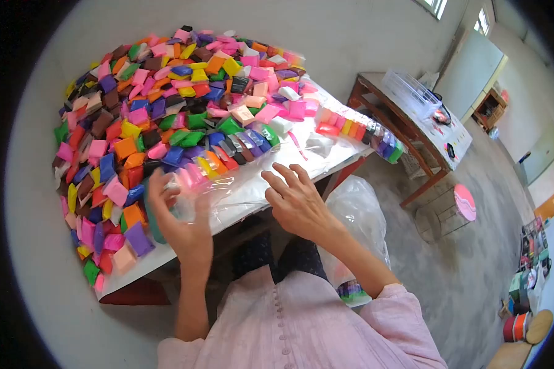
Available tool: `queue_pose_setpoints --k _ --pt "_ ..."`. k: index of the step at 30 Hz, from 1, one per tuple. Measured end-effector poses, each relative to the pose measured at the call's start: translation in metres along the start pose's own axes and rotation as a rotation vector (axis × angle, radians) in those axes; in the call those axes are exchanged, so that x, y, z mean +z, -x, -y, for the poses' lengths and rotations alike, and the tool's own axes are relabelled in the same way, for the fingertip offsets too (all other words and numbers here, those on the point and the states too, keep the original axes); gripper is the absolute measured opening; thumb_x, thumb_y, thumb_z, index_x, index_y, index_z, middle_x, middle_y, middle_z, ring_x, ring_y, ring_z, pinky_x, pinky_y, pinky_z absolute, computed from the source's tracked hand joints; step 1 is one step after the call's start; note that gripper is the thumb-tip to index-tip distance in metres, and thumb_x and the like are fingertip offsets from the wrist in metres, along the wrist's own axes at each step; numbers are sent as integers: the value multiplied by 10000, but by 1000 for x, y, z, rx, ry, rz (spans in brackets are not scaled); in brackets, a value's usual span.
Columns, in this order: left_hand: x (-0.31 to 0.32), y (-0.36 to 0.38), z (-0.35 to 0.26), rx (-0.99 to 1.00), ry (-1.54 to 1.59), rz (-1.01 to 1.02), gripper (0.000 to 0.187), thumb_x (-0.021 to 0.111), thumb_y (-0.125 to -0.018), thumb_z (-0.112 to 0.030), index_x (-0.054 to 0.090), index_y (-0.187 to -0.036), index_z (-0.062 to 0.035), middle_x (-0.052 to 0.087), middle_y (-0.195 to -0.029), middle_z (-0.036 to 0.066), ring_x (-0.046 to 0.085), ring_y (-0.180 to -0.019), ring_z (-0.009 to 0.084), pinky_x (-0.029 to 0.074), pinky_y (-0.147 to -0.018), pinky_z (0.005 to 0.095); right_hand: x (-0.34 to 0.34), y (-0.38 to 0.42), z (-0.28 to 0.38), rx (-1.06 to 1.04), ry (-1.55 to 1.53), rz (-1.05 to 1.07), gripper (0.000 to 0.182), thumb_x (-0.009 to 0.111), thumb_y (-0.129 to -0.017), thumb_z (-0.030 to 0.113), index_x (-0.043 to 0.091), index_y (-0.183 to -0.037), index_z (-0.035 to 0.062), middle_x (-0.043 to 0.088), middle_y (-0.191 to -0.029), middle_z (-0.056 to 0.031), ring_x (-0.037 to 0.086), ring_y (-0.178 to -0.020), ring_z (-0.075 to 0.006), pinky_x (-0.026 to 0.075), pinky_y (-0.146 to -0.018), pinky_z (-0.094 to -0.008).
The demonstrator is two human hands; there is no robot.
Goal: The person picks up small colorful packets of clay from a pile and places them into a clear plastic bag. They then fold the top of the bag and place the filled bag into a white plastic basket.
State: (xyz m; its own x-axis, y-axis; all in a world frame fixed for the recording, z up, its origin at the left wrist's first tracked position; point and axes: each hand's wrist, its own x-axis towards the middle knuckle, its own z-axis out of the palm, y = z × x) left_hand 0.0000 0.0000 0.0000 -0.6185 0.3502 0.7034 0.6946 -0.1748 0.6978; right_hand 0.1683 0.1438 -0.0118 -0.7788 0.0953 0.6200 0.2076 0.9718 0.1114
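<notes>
My left hand (pixel 181 221) is at the front edge of the heap, blurred, its fingers around one end of a clear plastic sleeve (pixel 218 186); the grip itself is unclear. Small colored packets stand in a row (pixel 234 150) inside or beside this sleeve, behind my hands. My right hand (pixel 297 200) hovers over the front edge of the white table (pixel 252 190), fingers spread and bent, nothing visible between them. A large heap of bright colored packets (pixel 126 147) covers the left and back of the table. A filled sleeve of packets (pixel 357 132) lies at the right end.
A clear plastic bag (pixel 357 212) hangs below the table's right side, with packets near its bottom. Farther right are a wooden side table (pixel 421 138) with a clear plastic basket (pixel 410 92), and a stool with a pink top (pixel 465 203). Boxes and goods line the far right wall.
</notes>
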Motion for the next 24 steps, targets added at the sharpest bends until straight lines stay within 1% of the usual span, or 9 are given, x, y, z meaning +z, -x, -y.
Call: queue_pose_setpoints --k 2,4,6,9,12,15,16,20,24 --pt "1 17 -15 334 -338 -316 684 746 -808 -195 399 -1346 48 552 -1198 161 515 -920 270 416 -870 413 15 -5 -5 -9 17 14 194 607 -785 108 621 -941 -7 571 -1232 -201 496 -1234 -390 353 -1042 -538" --pt "-6 46 -22 636 -422 -311 442 721 -781 -182 564 -1124 47 597 -1075 169 544 -802 286 460 -795 417 25 -4 0 17 36 28 201 602 -788 111 617 -950 -6 567 -1230 -208 497 -1231 -388 356 -1037 -535" --pt "-1 47 -28 829 -189 283 460 721 -716 -157 564 -1119 -2 589 -1064 189 577 -918 307 476 -836 431 30 -3 4 24 26 21 209 597 -792 116 614 -963 -4 563 -1230 -212 498 -1230 -388 358 -1035 -532" --pt "35 24 -39 666 -488 412 141 604 -858 -132 621 -964 -41 618 -992 142 604 -893 306 472 -777 427 39 5 14 43 -40 22 235 600 -802 134 610 -997 3 557 -1236 -214 497 -1229 -392 358 -1034 -526" --pt "44 33 -13 137 -886 685 198 603 -897 -225 641 -947 -38 608 -977 148 584 -942 302 440 -812 446 45 13 9 71 -89 109 327 643 -819 206 604 -1081 13 564 -1225 -199 511 -1199 -394 378 -1004 -519" --pt "46 32 0 173 -1072 721 332 622 -893 -309 664 -1057 -24 631 -1021 120 573 -1038 265 411 -950 434 23 15 2 135 -383 53 380 674 -800 225 601 -1110 19 581 -1195 -186 530 -1168 -373 400 -967 -521" --pt "46 31 -1 128 -1083 739 355 620 -903 -337 646 -1099 -42 622 -1076 130 526 -1159 296 351 -1032 508 16 13 0 187 -364 60 395 676 -788 228 603 -1118 24 596 -1170 -179 545 -1142 -347 419 -946 -508" --pt "41 43 15 71 -1082 572 512 605 -909 -408 581 -1256 -32 530 -1295 180 395 -1321 374 275 -1099 573 44 26 -33 56 -23 38 431 662 -798 251 598 -1161 26 585 -1144 -187 549 -1091 -356 434 -931 -482" --pt "26 54 37 91 -986 537 641 578 -919 -455 494 -1371 -8 422 -1443 195 303 -1388 411 228 -1127 597 66 32 -43 169 -8 -75 380 650 -843 226 602 -1151 8 569 -1131 -238 544 -1087 -387 428 -952 -502"
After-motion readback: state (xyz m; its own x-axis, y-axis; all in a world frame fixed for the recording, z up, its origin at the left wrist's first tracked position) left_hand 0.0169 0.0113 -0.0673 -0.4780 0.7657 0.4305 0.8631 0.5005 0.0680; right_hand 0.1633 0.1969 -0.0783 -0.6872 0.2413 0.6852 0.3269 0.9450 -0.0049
